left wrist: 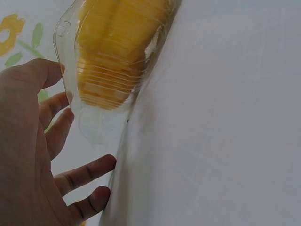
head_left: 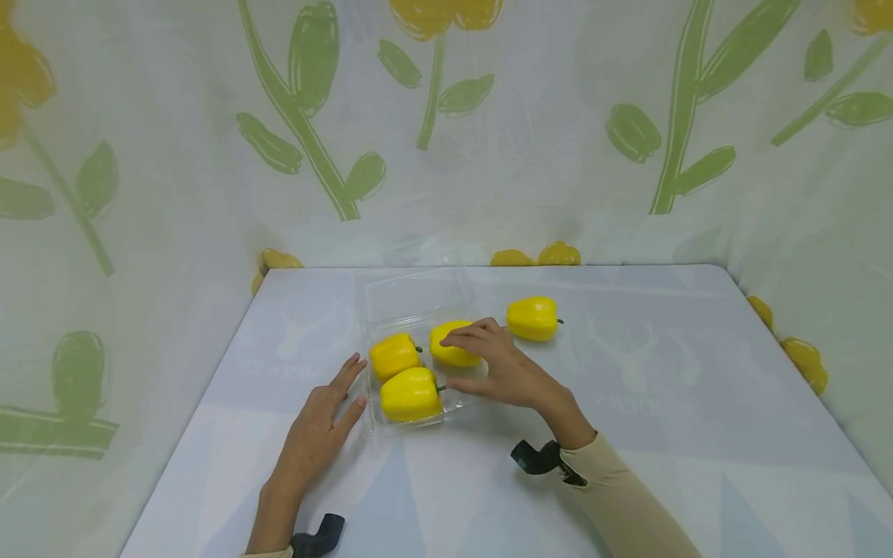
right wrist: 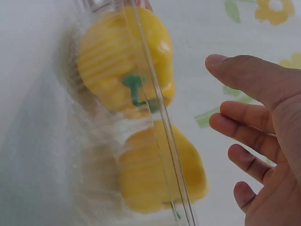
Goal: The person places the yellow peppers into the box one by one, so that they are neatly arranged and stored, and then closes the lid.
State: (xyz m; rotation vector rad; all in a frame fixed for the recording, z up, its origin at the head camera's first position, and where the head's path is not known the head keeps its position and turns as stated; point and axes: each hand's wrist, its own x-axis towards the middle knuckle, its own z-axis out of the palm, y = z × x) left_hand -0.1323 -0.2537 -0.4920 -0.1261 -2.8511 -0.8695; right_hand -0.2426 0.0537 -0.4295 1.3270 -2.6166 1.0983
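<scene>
A clear plastic clamshell box (head_left: 418, 298) lies on the table with its lid folded back. Three yellow bell peppers are inside: one at the left (head_left: 394, 356), a front one (head_left: 410, 396) and a right one (head_left: 446, 355). My right hand (head_left: 505, 368) hovers over the right pepper with fingers loosely bent; the right wrist view shows a gap between fingers and peppers. At the box's left side, my left hand (head_left: 315, 430) has its fingers spread, the thumb and fingertips against the clear rim (left wrist: 60, 52). Another yellow bell pepper (head_left: 532, 318) lies outside, right of the box.
The pale table (head_left: 663, 465) has a rounded far corner and meets a flower-patterned cloth (head_left: 516, 194) at the back. Similar cloth hangs on both sides. A black wrist mount (head_left: 536, 457) sits on the right wrist and another (head_left: 318, 535) on the left.
</scene>
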